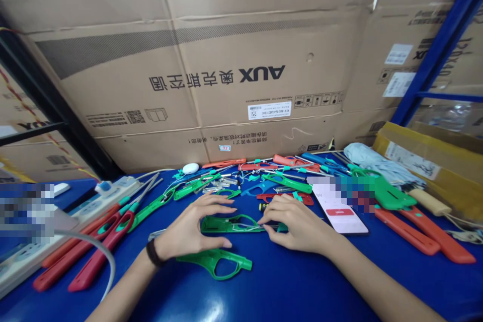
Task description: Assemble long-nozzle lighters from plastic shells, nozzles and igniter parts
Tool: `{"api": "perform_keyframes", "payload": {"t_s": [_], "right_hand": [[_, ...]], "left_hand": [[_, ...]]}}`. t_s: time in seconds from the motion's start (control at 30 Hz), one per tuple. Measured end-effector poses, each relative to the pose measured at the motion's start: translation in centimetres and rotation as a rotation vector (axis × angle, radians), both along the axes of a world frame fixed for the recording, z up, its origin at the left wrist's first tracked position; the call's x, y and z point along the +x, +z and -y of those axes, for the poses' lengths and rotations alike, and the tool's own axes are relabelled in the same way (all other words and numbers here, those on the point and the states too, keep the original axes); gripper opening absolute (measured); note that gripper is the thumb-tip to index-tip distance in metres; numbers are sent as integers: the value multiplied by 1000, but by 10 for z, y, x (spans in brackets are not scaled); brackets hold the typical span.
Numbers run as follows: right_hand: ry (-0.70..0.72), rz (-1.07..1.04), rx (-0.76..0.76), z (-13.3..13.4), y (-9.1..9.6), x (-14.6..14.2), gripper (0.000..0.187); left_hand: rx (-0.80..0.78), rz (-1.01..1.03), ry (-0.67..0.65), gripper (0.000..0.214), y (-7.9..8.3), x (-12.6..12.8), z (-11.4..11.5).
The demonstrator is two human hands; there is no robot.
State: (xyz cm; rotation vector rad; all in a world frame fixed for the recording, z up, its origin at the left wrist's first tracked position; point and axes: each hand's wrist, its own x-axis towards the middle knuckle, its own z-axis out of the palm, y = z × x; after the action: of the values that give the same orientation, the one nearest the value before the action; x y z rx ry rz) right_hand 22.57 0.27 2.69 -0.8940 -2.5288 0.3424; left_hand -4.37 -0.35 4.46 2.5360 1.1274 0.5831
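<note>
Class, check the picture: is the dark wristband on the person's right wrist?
No, the dark wristband is on the wrist of the left hand; the right hand has a bare wrist.

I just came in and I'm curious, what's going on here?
A person's right hand touches the end of an open green plastic lighter shell with wires inside, and the left hand curves beside it. Another green shell lies near the left wrist. More red, green and blue lighter parts are spread across the blue table, with a phone on the right.
</note>
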Motion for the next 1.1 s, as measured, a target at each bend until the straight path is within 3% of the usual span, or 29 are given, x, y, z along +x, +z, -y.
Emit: {"api": "perform_keyframes", "payload": {"t_s": [0.23,0.37,0.53,0.73,0.93,1.1], "right_hand": [[-41,-57,-74,-2,6,-18,13],[-45,62,-68,-8,15,-36,12],[-32,153,-114,-16,11,-48,23],[16,66,-158,-15,0,-46,9],[-22,18,-177,-14,-4,-49,16],[-18,-8,-195,-17,-5,-48,6]], "left_hand": [[-21,-82,59,51,-9,-27,16],[22,-28,71,33,-17,-20,15],[33,-29,24,31,-25,-5,11],[17,42,45,28,-35,-5,10],[7,51,51,25,-35,-5,10],[1,59,53,26,-35,-4,10]]}}
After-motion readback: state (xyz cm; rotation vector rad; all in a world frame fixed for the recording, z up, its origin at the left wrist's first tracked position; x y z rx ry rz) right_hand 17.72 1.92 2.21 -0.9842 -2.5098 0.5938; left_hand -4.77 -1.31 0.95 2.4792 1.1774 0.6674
